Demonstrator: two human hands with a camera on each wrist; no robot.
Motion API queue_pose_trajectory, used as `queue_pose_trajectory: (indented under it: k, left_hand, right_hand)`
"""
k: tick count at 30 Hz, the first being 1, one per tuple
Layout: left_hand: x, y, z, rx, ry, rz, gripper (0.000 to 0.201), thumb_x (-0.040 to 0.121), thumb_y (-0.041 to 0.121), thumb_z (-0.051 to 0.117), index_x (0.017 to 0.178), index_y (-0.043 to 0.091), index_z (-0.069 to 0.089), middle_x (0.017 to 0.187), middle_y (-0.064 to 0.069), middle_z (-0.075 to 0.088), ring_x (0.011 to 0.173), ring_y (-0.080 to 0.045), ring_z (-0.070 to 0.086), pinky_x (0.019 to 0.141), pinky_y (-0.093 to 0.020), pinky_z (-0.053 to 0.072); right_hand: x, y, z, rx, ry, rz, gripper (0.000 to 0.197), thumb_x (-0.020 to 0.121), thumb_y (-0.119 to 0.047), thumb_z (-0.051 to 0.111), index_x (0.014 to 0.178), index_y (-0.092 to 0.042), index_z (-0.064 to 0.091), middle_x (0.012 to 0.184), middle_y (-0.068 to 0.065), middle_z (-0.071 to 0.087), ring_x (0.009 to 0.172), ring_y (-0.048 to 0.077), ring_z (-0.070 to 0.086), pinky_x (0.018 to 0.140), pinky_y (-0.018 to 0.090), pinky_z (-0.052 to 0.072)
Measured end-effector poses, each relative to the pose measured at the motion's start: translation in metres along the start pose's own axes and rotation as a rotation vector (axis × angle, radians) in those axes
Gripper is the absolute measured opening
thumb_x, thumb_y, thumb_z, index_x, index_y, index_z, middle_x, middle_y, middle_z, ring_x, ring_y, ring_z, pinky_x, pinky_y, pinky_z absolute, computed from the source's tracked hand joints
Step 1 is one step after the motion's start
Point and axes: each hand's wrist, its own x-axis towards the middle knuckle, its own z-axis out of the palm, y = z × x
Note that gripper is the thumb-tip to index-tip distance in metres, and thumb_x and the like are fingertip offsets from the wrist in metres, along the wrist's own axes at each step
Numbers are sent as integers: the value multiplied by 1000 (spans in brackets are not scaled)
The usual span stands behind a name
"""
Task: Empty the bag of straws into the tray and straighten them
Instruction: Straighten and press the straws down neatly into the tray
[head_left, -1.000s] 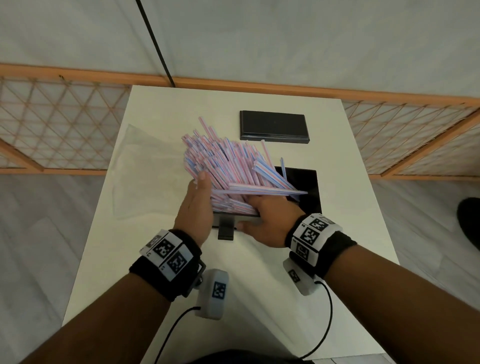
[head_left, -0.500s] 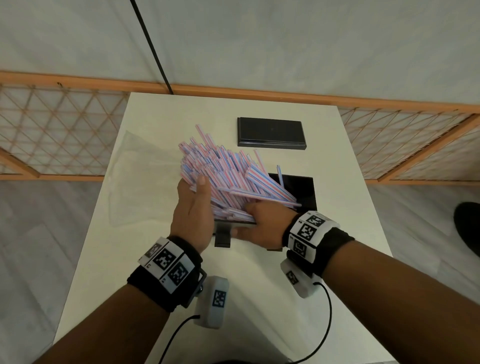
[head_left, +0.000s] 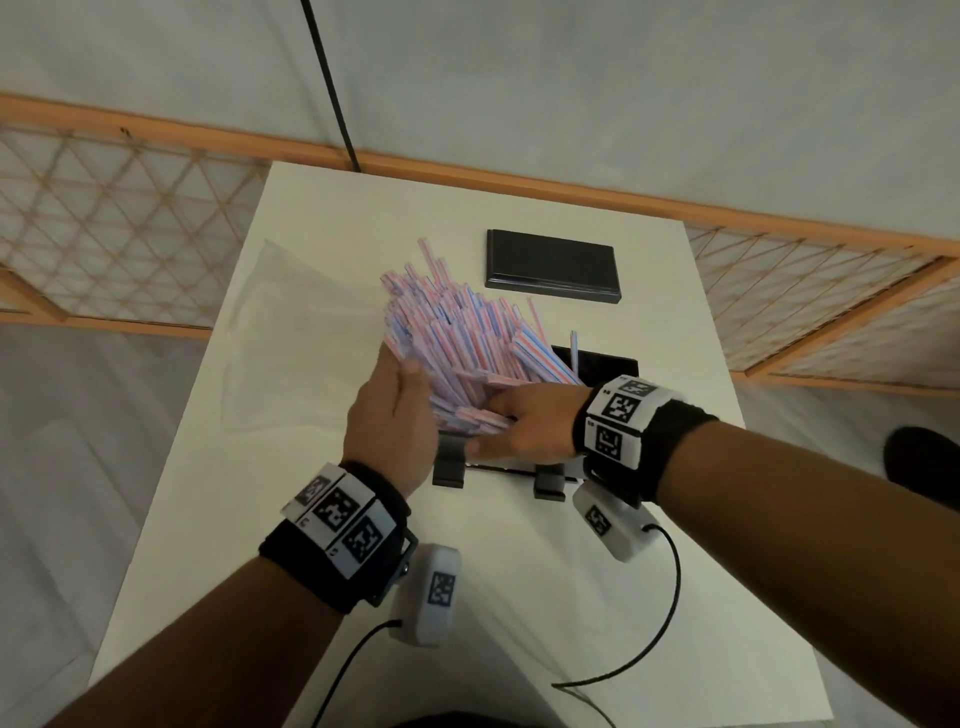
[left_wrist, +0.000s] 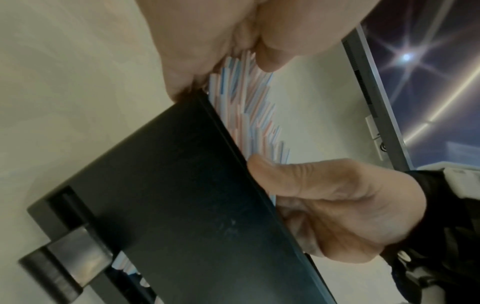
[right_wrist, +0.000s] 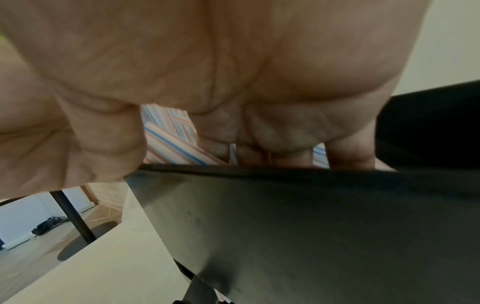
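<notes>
We see both hands at a loose heap of pink and blue striped straws (head_left: 457, 338) standing slanted in a black tray (head_left: 597, 364) on the white table (head_left: 519, 597). The left hand (head_left: 392, 421) lies flat against the left side of the heap, fingers straight and together, the thumb up beside them, pressing rather than gripping. From the left wrist view its fingertips (left_wrist: 267, 55) touch the straw ends above the tray's front wall (left_wrist: 194, 185). The right hand (head_left: 524, 421) reaches in from the right, just beside the left hand, with its fingers dipped into the lower ends of the straws; in the right wrist view the fingers (right_wrist: 348, 152) bend down behind the tray's front edge (right_wrist: 285, 216) among the straws, but we cannot tell whether they close round any. Beyond the hands, past the straws, lies a flat black lid (head_left: 553, 265). To the left of the left hand an empty clear bag (head_left: 291, 332) lies on the table.
</notes>
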Motion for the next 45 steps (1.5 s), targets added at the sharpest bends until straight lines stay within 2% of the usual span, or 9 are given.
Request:
queue_pose_trajectory:
  k: [5,8,11,14,21,26,33,39,45]
  left_hand:
    - [-3,4,-1,-20,-110,-24,63,94,65,34,147,33,43,130,23,60,120,9,54,109,-30,40]
    - [1,2,2,-57,-170,-52,76,84,76,38,142,27,45,132,11,62,124,-9,57,110,-42,43]
    - [1,6,1,-49,-67,-74,72,75,79,41,111,17,52,94,9,63,90,-14,62,90,-43,50]
    - [2,15,0,-85,18,-77,66,83,64,48,124,14,49,98,12,62,89,-9,61,94,-48,52]
    - [5,14,3,-74,82,-57,56,89,43,48,134,10,46,121,-6,61,110,-25,62,102,-58,48]
    - [5,9,3,-86,99,-95,69,84,57,45,138,15,46,117,-2,61,110,-28,61,101,-52,49]
    - [-13,-3,4,-143,-81,-104,65,85,74,36,138,38,44,132,18,60,121,2,57,111,-40,43]
    - [-9,-10,2,24,-125,-150,40,90,50,57,125,32,54,113,9,69,106,-18,66,94,-43,53]
    - [-8,-1,-2,133,-43,-155,35,80,52,64,101,23,61,97,3,68,91,-20,66,83,-43,56]
  right_hand:
    - [1,1,2,11,48,-21,68,92,-66,48,142,-20,45,147,2,47,132,23,44,107,33,33]
    - [5,0,10,87,102,-64,57,91,-64,50,130,-22,53,132,1,55,120,22,51,104,35,39]
    - [8,3,15,114,150,-69,50,90,-68,48,114,-25,59,115,0,62,108,21,55,98,34,42]
    - [9,6,22,114,219,-55,47,90,-69,46,97,-23,53,94,-1,57,92,22,53,83,30,40]
    - [16,7,32,159,232,-106,53,89,-72,45,101,-22,56,95,-2,60,97,21,57,88,31,44]
    - [18,7,32,73,274,-91,58,87,-77,39,89,-21,56,89,2,62,95,23,60,91,35,47]
    - [18,-4,25,-11,244,-109,61,88,-75,33,64,-23,54,50,0,51,60,17,56,85,39,51]
    - [5,-12,23,60,259,-16,59,91,-69,42,60,-20,52,55,-1,51,56,13,48,52,25,34]
    - [18,-4,33,159,267,-44,82,74,-87,36,83,-14,71,77,7,72,75,22,67,80,39,57]
